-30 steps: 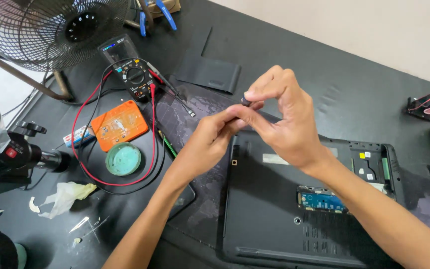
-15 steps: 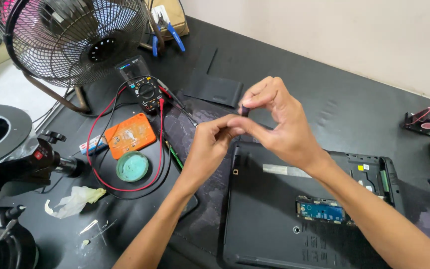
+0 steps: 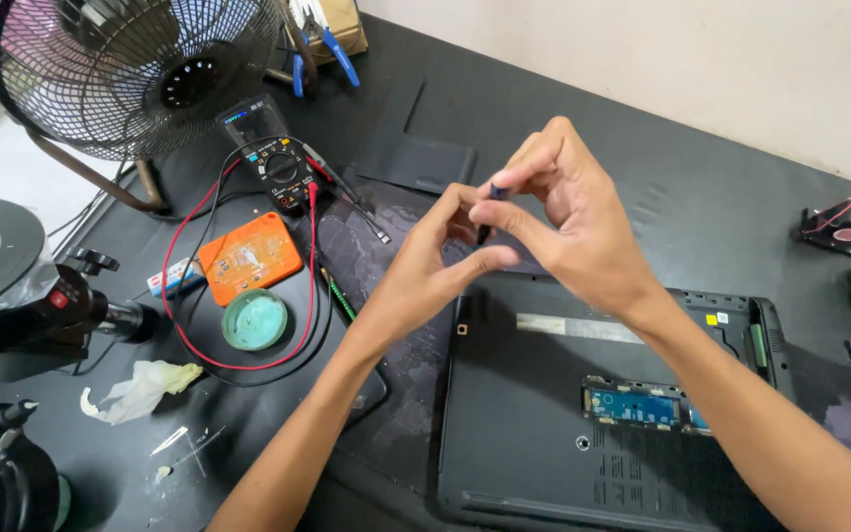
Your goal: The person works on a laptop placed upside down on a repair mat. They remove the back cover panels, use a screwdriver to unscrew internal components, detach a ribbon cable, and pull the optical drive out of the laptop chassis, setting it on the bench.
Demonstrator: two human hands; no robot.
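While hovering above upturned laptop (image 3: 603, 414) on worktop (image 3: 563, 118), right hand (image 3: 568, 222) pinching small dark part (image 3: 495, 189), left hand (image 3: 435, 261) steadying, grip loosely curled; part seeming light, stiff, easily dropped; fingertip hold suiting.

Both forearms reach up from the lower edge and the hands meet in mid-air. The right hand (image 3: 568, 222) arches above, thumb and forefinger pinched together (the other fingers curled loosely). The left hand (image 3: 435, 261) sits just beneath, its fingertips touching the right's.
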